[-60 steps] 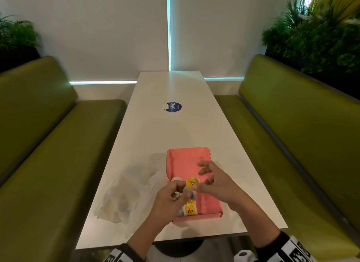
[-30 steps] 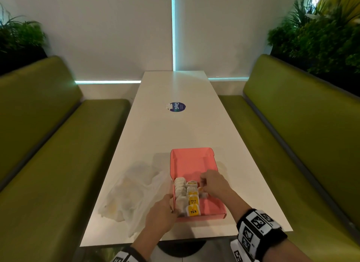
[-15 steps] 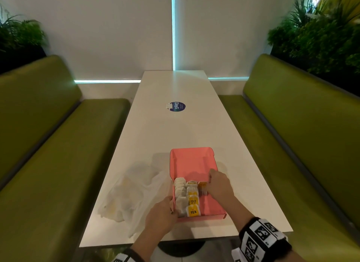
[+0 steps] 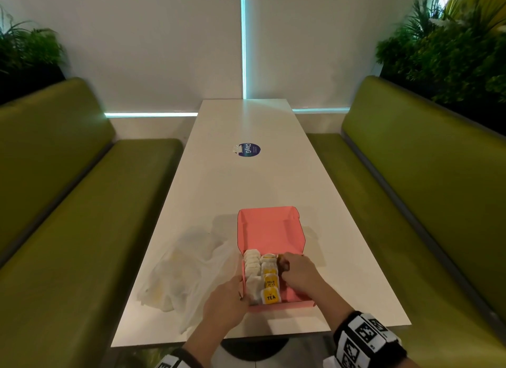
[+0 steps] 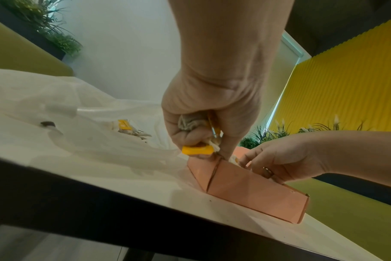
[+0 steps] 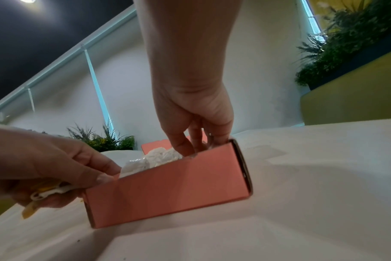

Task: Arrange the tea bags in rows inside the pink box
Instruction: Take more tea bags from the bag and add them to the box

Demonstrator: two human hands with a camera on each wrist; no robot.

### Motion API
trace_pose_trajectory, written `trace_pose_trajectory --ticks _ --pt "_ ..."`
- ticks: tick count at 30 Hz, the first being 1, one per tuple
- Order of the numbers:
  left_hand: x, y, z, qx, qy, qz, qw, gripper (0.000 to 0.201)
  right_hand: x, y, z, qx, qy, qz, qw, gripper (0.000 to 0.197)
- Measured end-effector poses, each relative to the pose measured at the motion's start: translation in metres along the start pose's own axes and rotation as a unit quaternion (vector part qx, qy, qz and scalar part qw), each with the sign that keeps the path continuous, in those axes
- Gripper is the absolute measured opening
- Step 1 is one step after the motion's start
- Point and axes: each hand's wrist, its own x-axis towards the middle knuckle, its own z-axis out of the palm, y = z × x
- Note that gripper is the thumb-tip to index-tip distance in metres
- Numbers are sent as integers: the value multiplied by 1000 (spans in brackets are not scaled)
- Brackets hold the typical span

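Mid-filling: two rows of tea bags (image 4: 262,277) in pink box (image 4: 269,229) at near table (image 4: 241,181) edge. Right hand (image 4: 299,276) fingers inside box, grip unclear. Left hand (image 5: 203,113) clutching spare tea bags, steadying corner. Next: start third row.

From the head we look forward and down the long table (image 4: 241,181) toward the far wall, with the box (image 4: 269,230) near its close end. Our left wrist view sits low at the table's near edge, close to the left hand (image 5: 210,98), looking up past it. Our right wrist view is as close, looking up along the right hand (image 6: 190,109). All three views share the box and both hands.
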Motion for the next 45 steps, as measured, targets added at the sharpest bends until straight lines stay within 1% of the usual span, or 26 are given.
trace_pose_trajectory --ticks 1,4,6,7,8,10,13,15,17,20,23,26,29,31,32,33,34,36,37,38,40,41,42,43,44,45 --pt "0 0 -1 4 -1 0 1000 39 0 0 1 -7 7 -4 1000 13" --pt "-2 2 -10 -15 8 -5 1000 41 -4 1 -2 -16 48 2 999 23" --pt "-2 4 -16 -108 21 -5 994 37 -11 -3 -11 -7 83 -4 997 21" --pt "0 5 -19 -185 21 -5 983 34 -15 -6 -17 5 90 -23 996 20" --pt "1 6 -21 -277 14 -6 961 30 -20 -10 -22 24 82 -52 995 19" --pt "4 11 -26 -448 -15 -21 894 32 -32 -21 -33 81 34 -136 987 21" --pt "5 18 -31 -603 -56 -44 795 37 -48 -37 -40 138 -34 -222 964 28" --pt "5 21 -31 -649 -81 -45 755 44 -50 -43 -38 127 -27 -235 963 29" --pt "4 23 -31 -665 -99 -34 739 54 -50 -45 -37 124 -12 -231 965 23" --pt "2 22 -29 -661 -111 -14 742 62 -51 -47 -38 149 5 -211 966 6" --pt "1 19 -26 -659 -117 -7 743 60 -53 -47 -40 169 12 -207 964 20" --pt "3 16 -23 -666 -120 -11 736 61 -57 -49 -40 176 6 -224 959 11" --pt "4 16 -22 -670 -117 -10 733 62 -58 -52 -34 140 -7 -225 964 16" --pt "4 18 -21 -666 -108 -3 738 60 -59 -55 -32 155 6 -231 960 10" --pt "3 18 -21 -659 -102 2 745 59 -61 -56 -32 173 16 -233 957 7" --pt "2 18 -22 -644 -96 3 759 58 -61 -56 -34 194 27 -229 953 13" --pt "1 18 -23 -622 -90 -5 778 58 -61 -54 -35 216 36 -222 950 20" --pt "0 15 -24 -566 -75 -21 820 61 -60 -51 -43 270 44 -197 941 21" --pt "-1 13 -24 -537 -66 -23 841 62 -58 -50 -47 296 63 -181 936 19" --pt "-1 11 -25 -512 -54 -21 857 62 -54 -47 -49 309 116 -159 931 18" --pt "-2 7 -25 -489 -17 -24 872 53 -47 -40 -58 277 288 -106 910 20" --pt "-2 5 -25 -487 4 -28 873 48 -47 -37 -64 241 342 -102 902 23" --pt "-1 4 -26 -486 24 -27 873 42 -48 -34 -69 209 325 -122 914 28" --pt "-1 4 -26 -485 43 -20 874 38 -50 -32 -73 179 234 -156 943 33" --pt "-1 4 -27 -486 56 -9 872 34 -54 -33 -76 140 86 -181 970 35" --pt "-1 5 -28 -489 65 1 870 29 -57 -33 -75 97 -42 -182 978 34"
